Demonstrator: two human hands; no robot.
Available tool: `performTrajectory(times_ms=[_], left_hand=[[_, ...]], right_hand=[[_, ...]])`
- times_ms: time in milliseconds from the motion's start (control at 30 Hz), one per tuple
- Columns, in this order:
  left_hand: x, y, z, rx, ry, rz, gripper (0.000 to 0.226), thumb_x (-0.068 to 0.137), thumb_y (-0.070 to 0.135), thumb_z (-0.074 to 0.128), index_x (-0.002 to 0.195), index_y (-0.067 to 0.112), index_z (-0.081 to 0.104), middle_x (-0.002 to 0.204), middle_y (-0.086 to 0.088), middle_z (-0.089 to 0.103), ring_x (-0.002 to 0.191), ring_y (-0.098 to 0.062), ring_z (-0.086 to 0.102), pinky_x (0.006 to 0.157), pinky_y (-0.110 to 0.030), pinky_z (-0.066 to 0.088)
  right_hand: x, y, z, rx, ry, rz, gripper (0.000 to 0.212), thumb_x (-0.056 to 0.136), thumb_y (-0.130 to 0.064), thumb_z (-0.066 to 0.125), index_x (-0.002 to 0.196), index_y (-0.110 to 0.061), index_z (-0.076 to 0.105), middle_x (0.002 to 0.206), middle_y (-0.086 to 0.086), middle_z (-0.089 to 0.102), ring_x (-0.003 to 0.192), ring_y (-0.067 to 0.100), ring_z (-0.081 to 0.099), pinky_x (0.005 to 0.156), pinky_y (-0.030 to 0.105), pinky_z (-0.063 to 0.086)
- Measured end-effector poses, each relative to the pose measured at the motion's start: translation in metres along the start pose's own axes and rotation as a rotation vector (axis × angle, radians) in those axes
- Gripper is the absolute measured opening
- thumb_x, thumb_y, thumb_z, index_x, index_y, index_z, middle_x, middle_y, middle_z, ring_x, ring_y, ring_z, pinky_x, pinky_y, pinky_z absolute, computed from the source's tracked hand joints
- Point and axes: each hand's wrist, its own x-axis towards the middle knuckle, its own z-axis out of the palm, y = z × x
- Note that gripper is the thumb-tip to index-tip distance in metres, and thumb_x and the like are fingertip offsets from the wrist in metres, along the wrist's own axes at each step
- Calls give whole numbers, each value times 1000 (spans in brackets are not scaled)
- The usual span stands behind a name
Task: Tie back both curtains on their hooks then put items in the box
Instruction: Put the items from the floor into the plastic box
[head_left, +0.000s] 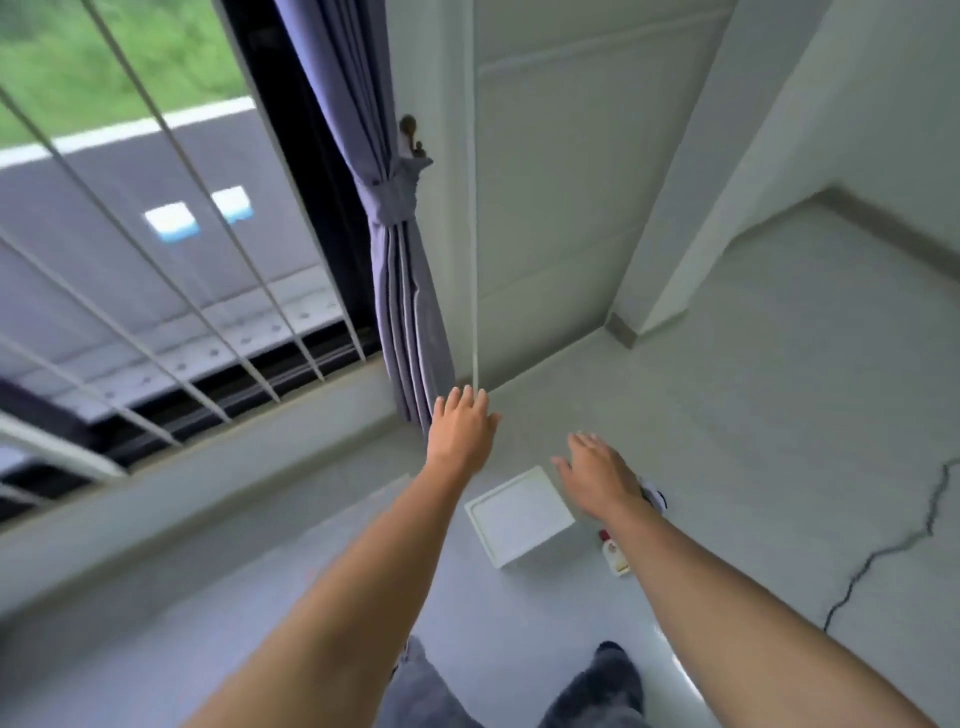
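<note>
On floor (727, 415), white box (519, 514) (contents unclear); left hand (462, 431), right hand (597, 478) grips slack, empty.

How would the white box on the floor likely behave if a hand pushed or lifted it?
The white box looks like thin rigid plastic, so probably light and stiff. Sitting flat on the smooth floor, it would likely slide rather than tip. Nothing shows inside, so it is possibly empty.
</note>
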Motion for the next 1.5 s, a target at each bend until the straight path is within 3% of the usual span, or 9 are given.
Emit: performTrajectory(times_ms=[300,433,700,933,1067,1200,1300,1367,1500], left_hand=[[-19,59,48,-79,-51,-386,52,101,42,30,144,13,33,148,-9,37,137,-30,30,114,-45,22],[-10,61,113,-156,-54,-457,53,103,40,28,149,13,26,155,-7,27,144,-26,21,118,-45,14],[14,20,393,-190,-105,-633,55,103,39,26,150,12,19,159,-9,13,147,-25,10,119,-46,6],[49,-40,598,-185,12,-750,64,100,46,29,150,8,15,159,-11,11,146,-25,12,117,-50,4],[66,-67,679,-403,148,-817,61,100,43,31,149,7,20,157,-10,22,144,-24,22,117,-49,4],[65,-66,717,-502,272,-766,54,101,34,34,148,10,25,150,-12,37,135,-33,37,114,-53,19],[67,-59,717,-644,363,-772,50,102,26,33,148,10,24,147,-14,41,131,-36,41,109,-43,31],[66,-53,712,-688,435,-767,41,101,19,31,141,10,35,135,-14,52,121,-36,50,95,-36,40],[61,-50,697,-784,557,-762,34,101,12,28,131,16,43,113,-8,60,102,-29,56,74,-26,32]], right_hand=[[48,79,5,-162,-94,-255,49,100,-36,37,140,-8,41,147,8,43,138,24,35,115,42,23],[93,108,51,-124,-64,-312,40,99,-32,41,127,-6,52,134,11,56,126,27,47,110,42,30],[223,187,278,91,-82,-311,51,97,-32,47,140,-3,43,143,15,47,132,30,42,108,36,33],[309,263,473,209,-38,-315,69,96,-35,53,150,-6,22,157,13,24,145,26,22,116,35,20],[339,290,534,348,55,-314,62,97,-31,51,149,-7,27,154,8,31,142,24,30,114,30,22],[344,297,560,450,187,-324,50,97,-16,51,145,-7,38,148,9,43,135,25,41,110,29,28],[337,290,558,465,223,-292,46,98,-8,45,144,-8,40,145,10,47,133,29,44,108,30,32],[331,284,555,448,228,-283,45,99,-5,41,144,-9,40,144,11,47,132,32,45,107,33,34],[326,267,540,473,271,-283,44,97,-1,43,140,-8,46,139,15,52,127,34,49,105,35,36]])
